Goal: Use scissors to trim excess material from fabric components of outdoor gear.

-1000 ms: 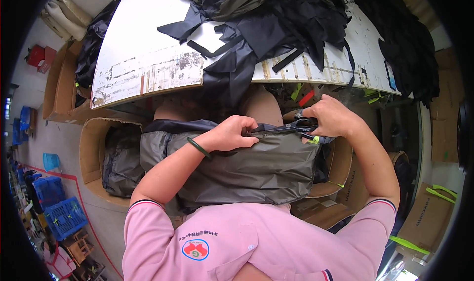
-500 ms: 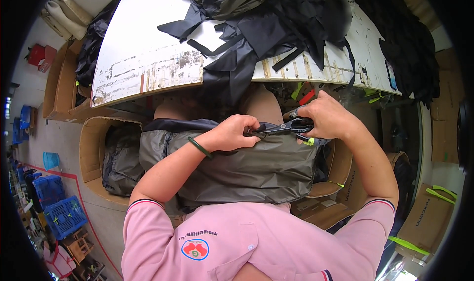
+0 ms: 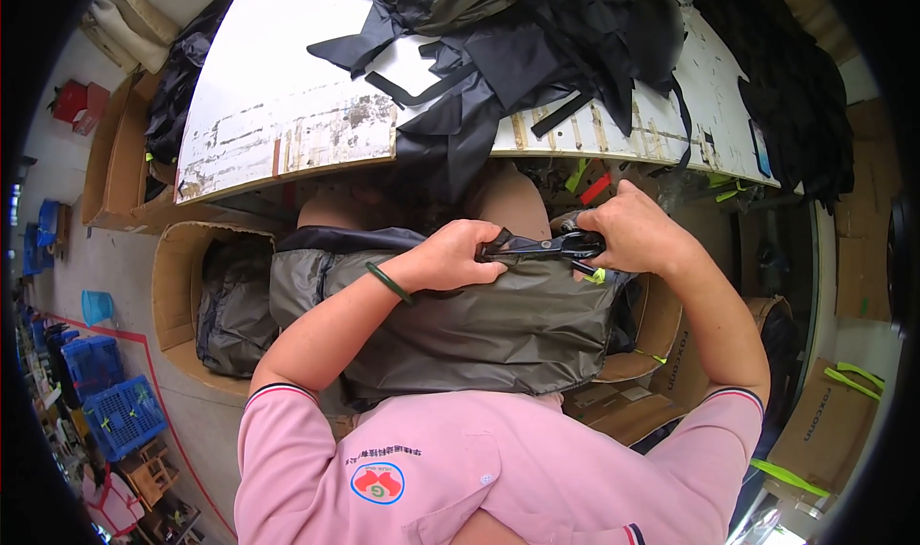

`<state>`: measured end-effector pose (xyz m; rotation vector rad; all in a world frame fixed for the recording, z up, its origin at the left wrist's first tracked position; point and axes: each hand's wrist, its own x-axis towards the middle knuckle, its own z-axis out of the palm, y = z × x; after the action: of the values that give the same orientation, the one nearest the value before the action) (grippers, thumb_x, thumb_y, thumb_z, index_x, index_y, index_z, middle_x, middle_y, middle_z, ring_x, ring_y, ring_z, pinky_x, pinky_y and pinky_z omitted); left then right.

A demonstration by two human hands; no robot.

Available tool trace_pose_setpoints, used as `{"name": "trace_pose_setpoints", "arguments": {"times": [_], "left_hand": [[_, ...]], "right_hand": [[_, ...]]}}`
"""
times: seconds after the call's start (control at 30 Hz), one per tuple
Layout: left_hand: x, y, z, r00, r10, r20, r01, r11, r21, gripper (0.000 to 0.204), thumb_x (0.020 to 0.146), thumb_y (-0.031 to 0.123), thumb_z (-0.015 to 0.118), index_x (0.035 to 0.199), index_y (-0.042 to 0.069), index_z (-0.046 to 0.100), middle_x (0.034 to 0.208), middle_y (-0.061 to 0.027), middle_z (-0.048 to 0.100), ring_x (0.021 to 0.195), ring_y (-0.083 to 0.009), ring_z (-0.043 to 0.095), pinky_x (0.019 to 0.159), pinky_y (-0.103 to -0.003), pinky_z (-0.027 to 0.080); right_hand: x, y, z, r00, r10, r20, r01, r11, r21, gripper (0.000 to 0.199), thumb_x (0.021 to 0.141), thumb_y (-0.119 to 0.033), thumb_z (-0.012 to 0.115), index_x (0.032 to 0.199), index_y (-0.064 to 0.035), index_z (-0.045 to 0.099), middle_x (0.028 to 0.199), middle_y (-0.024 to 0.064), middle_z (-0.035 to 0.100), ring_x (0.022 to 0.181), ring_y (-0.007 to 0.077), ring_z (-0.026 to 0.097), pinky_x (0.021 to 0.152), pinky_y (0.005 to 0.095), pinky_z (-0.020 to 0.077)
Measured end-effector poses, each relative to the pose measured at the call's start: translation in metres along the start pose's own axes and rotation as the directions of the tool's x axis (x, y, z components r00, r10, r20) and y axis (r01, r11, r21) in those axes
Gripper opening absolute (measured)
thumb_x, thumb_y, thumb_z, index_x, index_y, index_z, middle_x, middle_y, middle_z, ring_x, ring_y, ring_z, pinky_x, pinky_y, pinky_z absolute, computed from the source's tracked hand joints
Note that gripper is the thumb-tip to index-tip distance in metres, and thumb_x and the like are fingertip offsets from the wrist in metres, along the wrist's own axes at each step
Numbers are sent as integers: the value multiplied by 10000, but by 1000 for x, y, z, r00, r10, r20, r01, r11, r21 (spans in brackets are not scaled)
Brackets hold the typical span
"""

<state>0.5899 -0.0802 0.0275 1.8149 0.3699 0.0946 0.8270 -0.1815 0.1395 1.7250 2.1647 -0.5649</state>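
A grey-green garment-like piece of thin, shiny fabric (image 3: pixel 470 329) lies spread over my lap, with a dark band along its far edge. At that edge the fingers of my left hand (image 3: pixel 458 255) are closed in a pinch on a small black strip (image 3: pixel 498 239). My right hand (image 3: pixel 637 231) is wrapped round the black handles of a pair of scissors (image 3: pixel 548 246). Their blades point left and reach the strip beside my left fingertips. A small yellow-green tab (image 3: pixel 594 276) shows below my right hand.
Ahead is a worn white table (image 3: pixel 287 95), heaped with black fabric pieces (image 3: pixel 517 66) that partly hang over its front edge. Open cardboard boxes (image 3: pixel 172 301) with dark fabric stand beside my lap. Blue crates (image 3: pixel 125 416) sit on the floor at far left.
The scissors have levelled slightly, and their blades now lie at the black strip. More of that strip shows above my left fingertips. The fabric on my lap has hardly moved.
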Motion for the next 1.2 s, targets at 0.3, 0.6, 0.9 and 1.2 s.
{"name": "trace_pose_setpoints", "arguments": {"times": [0.3, 0.6, 0.9, 1.2], "left_hand": [[-7, -11, -7, 965, 206, -162, -171, 964, 203, 238, 745, 167, 735, 870, -6, 631, 806, -171, 604, 784, -332, 585, 710, -396, 461], [-129, -79, -114, 704, -112, -702, 97, 993, -61, 98, 928, 113, 643, 917, 16, 642, 798, 24, 610, 739, -31, 525, 658, -209, 455], [-160, -102, -112, 929, -153, -336, 308, 823, 478, 272, 811, 318, 739, 909, 73, 672, 935, -107, 632, 958, -287, 575, 849, -390, 451], [-156, -103, -102, 944, -150, -294, 312, 696, 647, 237, 780, 263, 774, 873, 103, 626, 905, -81, 583, 936, -289, 559, 837, -402, 409]], "right_hand": [[-2, 13, 33, 996, 52, -71, -40, 985, 165, 291, 720, -320, 763, 785, -67, 634, 661, 150, 619, 699, 352, 596, 755, 388, 425], [-18, 34, 76, 966, 184, -181, -113, 932, 344, 314, 715, -320, 801, 798, -76, 622, 689, 145, 610, 673, 375, 514, 715, 392, 402], [-12, 30, 98, 946, 213, -246, -139, 948, 286, 285, 736, -285, 774, 764, -74, 585, 723, 137, 619, 703, 382, 517, 723, 397, 386], [-11, 27, 110, 930, 244, -277, -171, 950, 261, 329, 724, -303, 797, 762, -62, 576, 719, 144, 620, 717, 383, 545, 734, 419, 405]]}}
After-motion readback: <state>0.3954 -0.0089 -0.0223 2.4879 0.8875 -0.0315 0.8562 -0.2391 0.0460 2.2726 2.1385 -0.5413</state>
